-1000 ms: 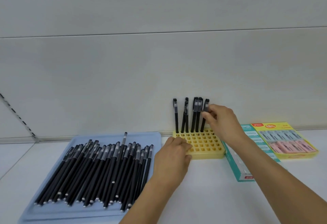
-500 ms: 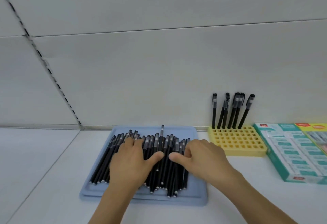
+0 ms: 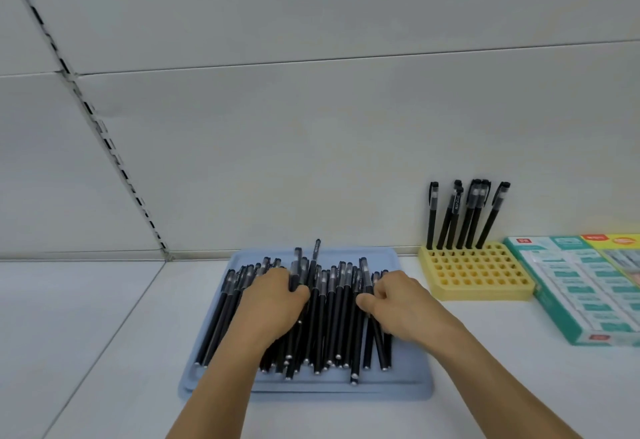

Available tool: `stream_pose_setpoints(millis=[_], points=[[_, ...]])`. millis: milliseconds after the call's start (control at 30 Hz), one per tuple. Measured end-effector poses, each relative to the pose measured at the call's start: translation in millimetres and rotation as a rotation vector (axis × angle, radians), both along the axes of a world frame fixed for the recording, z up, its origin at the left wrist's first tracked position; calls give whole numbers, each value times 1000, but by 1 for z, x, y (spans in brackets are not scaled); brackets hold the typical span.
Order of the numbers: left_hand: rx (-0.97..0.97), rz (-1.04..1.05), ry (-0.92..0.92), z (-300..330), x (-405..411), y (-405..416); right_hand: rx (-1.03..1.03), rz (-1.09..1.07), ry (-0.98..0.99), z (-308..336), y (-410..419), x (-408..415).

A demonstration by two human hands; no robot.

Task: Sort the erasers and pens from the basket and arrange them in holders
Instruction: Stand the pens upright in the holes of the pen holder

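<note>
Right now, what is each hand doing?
Left hand: fingers curled round black plastic pens on the blue tray.
Right hand: curled on the pens; grip unclear.

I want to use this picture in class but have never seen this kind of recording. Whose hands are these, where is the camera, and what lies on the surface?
No machine here: a person wears a camera on the head, looking down at their own bare hands. The left hand and right hand both rest on a pile of black pens lying in a blue tray, fingers curled among them. To the right stands a yellow holder with a few pens upright in its back row. Beside it lie boxes of erasers. Everything sits on a white surface.
</note>
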State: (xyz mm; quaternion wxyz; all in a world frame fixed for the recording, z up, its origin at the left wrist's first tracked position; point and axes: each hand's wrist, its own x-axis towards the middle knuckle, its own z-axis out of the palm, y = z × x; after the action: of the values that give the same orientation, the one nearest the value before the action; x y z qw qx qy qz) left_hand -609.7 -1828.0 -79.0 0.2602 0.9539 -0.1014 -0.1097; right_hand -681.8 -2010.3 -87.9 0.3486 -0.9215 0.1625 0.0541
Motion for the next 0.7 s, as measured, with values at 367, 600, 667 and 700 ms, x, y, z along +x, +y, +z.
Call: stream_pose_setpoints(millis=[367, 600, 667, 700], points=[[-580, 216, -43, 10, 2, -5, 308, 71, -234, 15, -30, -13], [-1102, 190, 164, 30, -4, -48, 558, -244, -494, 27, -97, -30], [-1265, 132, 344, 33, -11, -71, 449, -372, -602, 31, -129, -32], [-1326, 108, 430, 32, -15, -82, 378, -417, -645, 32, -145, -33]])
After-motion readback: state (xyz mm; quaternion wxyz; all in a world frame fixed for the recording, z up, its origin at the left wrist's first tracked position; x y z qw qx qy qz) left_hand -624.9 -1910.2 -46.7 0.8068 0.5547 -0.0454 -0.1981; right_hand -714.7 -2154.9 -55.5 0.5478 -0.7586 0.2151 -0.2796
